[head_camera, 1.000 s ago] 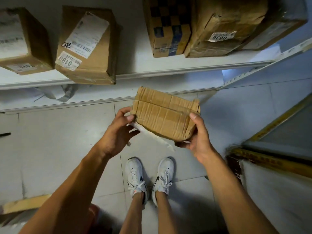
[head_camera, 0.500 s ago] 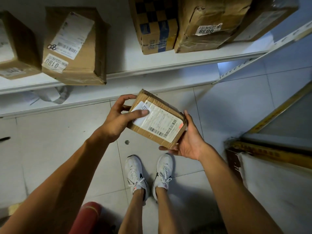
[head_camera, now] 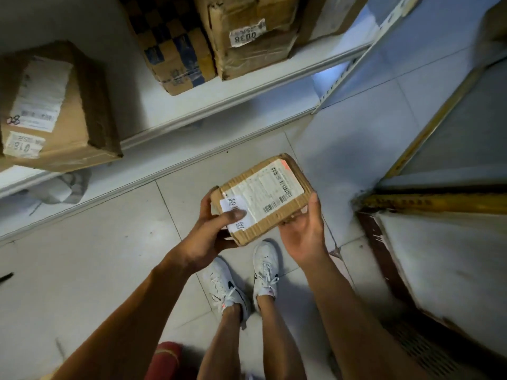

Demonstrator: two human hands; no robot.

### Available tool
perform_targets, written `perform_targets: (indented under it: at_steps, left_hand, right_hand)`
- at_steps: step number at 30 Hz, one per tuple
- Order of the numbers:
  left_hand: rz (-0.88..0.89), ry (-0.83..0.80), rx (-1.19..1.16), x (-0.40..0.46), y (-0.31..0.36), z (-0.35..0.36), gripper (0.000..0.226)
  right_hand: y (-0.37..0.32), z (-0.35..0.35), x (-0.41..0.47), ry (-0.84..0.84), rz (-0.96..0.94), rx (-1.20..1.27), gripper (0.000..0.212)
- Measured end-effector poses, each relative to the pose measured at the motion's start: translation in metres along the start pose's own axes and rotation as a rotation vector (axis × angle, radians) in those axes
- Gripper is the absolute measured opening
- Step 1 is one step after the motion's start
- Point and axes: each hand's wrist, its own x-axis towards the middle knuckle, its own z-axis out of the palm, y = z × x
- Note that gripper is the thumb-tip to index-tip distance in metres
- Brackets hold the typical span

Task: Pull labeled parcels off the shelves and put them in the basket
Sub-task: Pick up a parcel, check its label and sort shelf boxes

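Left hand (head_camera: pixel 208 237) grips the near-left corner of a small cardboard parcel (head_camera: pixel 263 198), thumb pressed on its white label (head_camera: pixel 262 196). Right hand (head_camera: pixel 304 234) cups the right edge from below, fingers curled. Parcel held label-up, tilted, above the floor and white shoes (head_camera: pixel 241 275). Shelf (head_camera: pixel 247 86) beyond carries larger boxes (head_camera: pixel 55 111).

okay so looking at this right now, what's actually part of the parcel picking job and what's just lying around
Part of the job:
small labeled parcel, held in left hand and right hand
box tagged 0038 on the shelf
box tagged 0180
checkered box

Just lying about:
crumpled grey wrapping on the lowest shelf
dark object on the floor
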Motion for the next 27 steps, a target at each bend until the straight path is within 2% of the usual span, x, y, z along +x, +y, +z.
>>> perform_targets:
  at_steps: [2, 5, 8, 11, 15, 18, 27]
  left_hand:
    - [-0.06, -0.055, 0.072, 0.001, -0.005, 0.022, 0.079]
    - [-0.132, -0.116, 0.205, 0.004, -0.015, 0.046, 0.077]
    - [-0.209, -0.179, 0.336, 0.012, -0.021, 0.065, 0.076]
    - [-0.264, -0.182, 0.396, 0.022, -0.025, 0.09, 0.071]
    - [-0.272, -0.215, 0.566, 0.038, -0.035, 0.131, 0.058]
    - [-0.263, -0.277, 0.642, 0.049, -0.046, 0.16, 0.063]
    - [-0.335, -0.52, 0.91, 0.069, -0.098, 0.249, 0.057]
  right_hand:
    - [-0.003, -0.012, -0.011, 0.095, 0.005, -0.028, 0.105]
    - [-0.008, -0.037, -0.025, 0.182, -0.021, -0.088, 0.092]
    - [-0.017, -0.066, -0.041, 0.258, -0.051, -0.047, 0.099]
    - [-0.021, -0.095, -0.058, 0.298, -0.097, 0.024, 0.096]
    - [-0.02, -0.121, -0.079, 0.342, -0.159, 0.098, 0.087]
    - [-0.02, -0.136, -0.095, 0.433, -0.224, 0.171, 0.08]
    - [-0.017, -0.203, -0.147, 0.696, -0.472, 0.413, 0.083]
